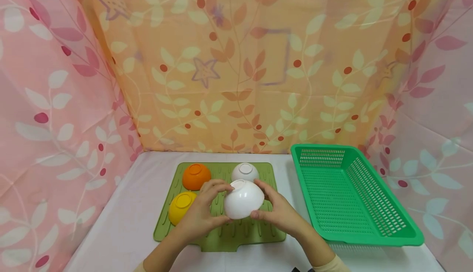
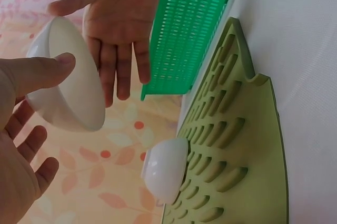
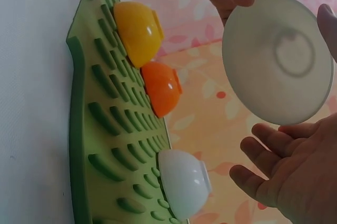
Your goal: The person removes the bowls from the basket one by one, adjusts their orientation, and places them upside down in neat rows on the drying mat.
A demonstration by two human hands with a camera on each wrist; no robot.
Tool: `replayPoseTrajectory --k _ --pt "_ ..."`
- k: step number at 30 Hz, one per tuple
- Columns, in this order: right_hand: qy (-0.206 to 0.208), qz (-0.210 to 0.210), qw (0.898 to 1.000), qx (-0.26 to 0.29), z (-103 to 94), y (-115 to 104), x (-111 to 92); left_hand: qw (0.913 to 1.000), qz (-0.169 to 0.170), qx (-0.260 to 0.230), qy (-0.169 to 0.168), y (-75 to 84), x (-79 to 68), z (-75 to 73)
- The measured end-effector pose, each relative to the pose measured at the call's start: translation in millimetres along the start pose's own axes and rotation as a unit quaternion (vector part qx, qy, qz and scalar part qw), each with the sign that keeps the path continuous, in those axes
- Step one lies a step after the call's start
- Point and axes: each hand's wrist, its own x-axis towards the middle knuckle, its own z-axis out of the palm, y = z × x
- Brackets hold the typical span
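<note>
Over the front of the green ridged drying mat (image 1: pixel 221 242), a white bowl (image 1: pixel 244 200) is held up between both hands, tilted with its base up and away. My left hand (image 1: pixel 203 206) grips its left side, thumb over the rim and fingers behind the outside. On the other side my right hand (image 1: pixel 282 212) holds it between thumb and index finger, the other fingers extended behind it (image 2: pixel 124 29). Upside down on the mat rest an orange bowl (image 1: pixel 196 178), a yellow bowl (image 1: pixel 179 210) near my left forearm, and a second white bowl (image 1: pixel 245 171).
To the right of the mat stands a green plastic basket (image 1: pixel 308 200) with slotted walls; nothing lies inside it. A white cloth (image 1: pixel 136 206) covers the table. Flowered curtains (image 1: pixel 229 111) close off the back and both sides.
</note>
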Motion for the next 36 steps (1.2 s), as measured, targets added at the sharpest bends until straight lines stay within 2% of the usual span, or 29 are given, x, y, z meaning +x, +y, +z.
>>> replayPoseTrajectory --k 8,18,28,36 --pt "-0.034 -0.023 0.999 0.017 -2.3 -0.4 0.2 0.9992 0.036 0.012 -0.011 -0.1 0.2 -0.1" --pt "-0.037 -0.031 0.999 0.025 -2.3 -1.6 1.8 0.9985 0.047 0.024 -0.014 2.2 0.5 -1.0" --pt "-0.006 -0.04 0.998 0.058 -1.1 0.8 2.1 0.999 0.029 0.003 -0.034 5.0 -1.0 -1.6" --pt "-0.002 -0.082 0.991 0.108 -1.5 -2.1 -0.5 0.9988 -0.006 -0.02 -0.044 3.9 -1.1 -2.7"
